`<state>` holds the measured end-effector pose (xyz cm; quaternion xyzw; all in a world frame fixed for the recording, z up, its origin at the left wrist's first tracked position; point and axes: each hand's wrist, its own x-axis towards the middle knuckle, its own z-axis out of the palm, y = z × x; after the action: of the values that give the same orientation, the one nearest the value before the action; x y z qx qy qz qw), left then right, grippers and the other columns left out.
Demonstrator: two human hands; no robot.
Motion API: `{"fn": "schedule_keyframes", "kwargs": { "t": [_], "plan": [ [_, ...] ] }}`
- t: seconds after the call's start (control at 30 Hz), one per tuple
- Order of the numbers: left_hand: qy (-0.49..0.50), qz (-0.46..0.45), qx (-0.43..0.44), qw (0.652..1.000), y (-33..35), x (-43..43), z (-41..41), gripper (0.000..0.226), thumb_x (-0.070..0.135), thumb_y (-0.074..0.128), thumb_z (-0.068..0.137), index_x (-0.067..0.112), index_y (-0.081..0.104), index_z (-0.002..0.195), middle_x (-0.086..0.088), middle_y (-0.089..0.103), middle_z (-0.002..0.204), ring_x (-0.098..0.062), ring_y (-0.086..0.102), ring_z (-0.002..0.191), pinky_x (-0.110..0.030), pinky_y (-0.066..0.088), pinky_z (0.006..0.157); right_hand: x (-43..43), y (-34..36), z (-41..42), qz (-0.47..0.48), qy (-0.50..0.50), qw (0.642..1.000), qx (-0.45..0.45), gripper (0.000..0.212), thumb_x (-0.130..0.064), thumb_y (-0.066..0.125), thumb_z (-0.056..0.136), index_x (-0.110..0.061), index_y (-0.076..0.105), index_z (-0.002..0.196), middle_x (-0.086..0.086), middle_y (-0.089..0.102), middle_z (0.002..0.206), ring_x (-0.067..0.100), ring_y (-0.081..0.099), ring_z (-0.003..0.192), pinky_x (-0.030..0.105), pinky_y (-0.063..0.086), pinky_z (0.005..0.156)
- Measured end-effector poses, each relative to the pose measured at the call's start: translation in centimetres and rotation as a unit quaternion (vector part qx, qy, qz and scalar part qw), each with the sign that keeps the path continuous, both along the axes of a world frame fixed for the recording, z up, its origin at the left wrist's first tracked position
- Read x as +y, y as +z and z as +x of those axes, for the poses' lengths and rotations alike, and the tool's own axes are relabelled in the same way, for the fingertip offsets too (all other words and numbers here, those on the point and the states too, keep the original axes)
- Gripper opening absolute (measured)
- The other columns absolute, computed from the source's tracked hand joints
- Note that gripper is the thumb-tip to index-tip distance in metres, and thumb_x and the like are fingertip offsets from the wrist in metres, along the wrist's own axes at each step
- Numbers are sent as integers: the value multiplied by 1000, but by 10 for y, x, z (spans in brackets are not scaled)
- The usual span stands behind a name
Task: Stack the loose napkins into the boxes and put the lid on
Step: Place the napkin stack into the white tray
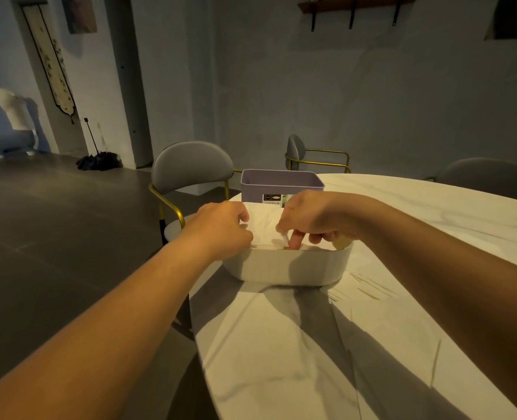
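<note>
Head view: a stack of white napkins is held between both hands over the open top of a white box, its lower part already sunk below the rim and its upper part raised above it, tilted away from the camera. The left hand is closed on the left edge of the stack, with the thumb laid on the top sheet and the other fingers hidden beneath the hand. The right hand is closed on the right edge, its fingers bent downward, one fingertip reaching inside the box just behind the near wall. A pale rounded thing is seen at the right end of the box, just under the right wrist; what it is cannot be told in the dim light. The white box is set near the left edge of a pale marble-patterned table, on which the shadows of both forearms are cast. A purple box with a label on its near side is stood just behind the white one, open at the top. A grey chair with a gold frame is placed beside the table edge, and a folded black umbrella is propped on the floor by the far wall.
</note>
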<state>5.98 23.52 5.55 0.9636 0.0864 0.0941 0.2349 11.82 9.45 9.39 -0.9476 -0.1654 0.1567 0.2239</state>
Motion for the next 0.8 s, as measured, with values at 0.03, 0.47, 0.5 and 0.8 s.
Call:
{"fn": "schedule_keyframes", "kwargs": {
  "t": [0.03,0.47,0.5,0.8],
  "plan": [
    [2,9,-15,1000,1,0,0,33,20,59,92,22,54,124,-3,57,124,-21,54,108,-39,51,95,-1,2,1,-8,13,998,-54,21,-25,59,92,-10,63,107,5,67,87,14,51,63,22,44,53],
    [-108,98,208,967,26,2,22,52,20,58,94,19,41,142,-1,45,143,-23,45,127,-33,39,104,11,-20,14,-58,140,983,-105,60,-30,76,79,-22,50,132,0,55,132,20,53,115,27,46,90],
    [-108,104,221,964,26,1,24,51,19,57,94,18,42,142,-1,44,143,-23,44,129,-33,38,105,12,-21,17,-58,138,983,-103,59,-29,77,78,-22,51,131,1,56,130,20,54,112,27,46,87],
    [-81,134,183,971,27,-7,26,56,16,58,92,28,38,143,0,40,146,-26,43,128,-38,43,103,-15,-20,11,123,64,983,-120,44,-15,62,90,-22,49,132,2,53,133,17,50,106,27,44,83]
  ]
}}
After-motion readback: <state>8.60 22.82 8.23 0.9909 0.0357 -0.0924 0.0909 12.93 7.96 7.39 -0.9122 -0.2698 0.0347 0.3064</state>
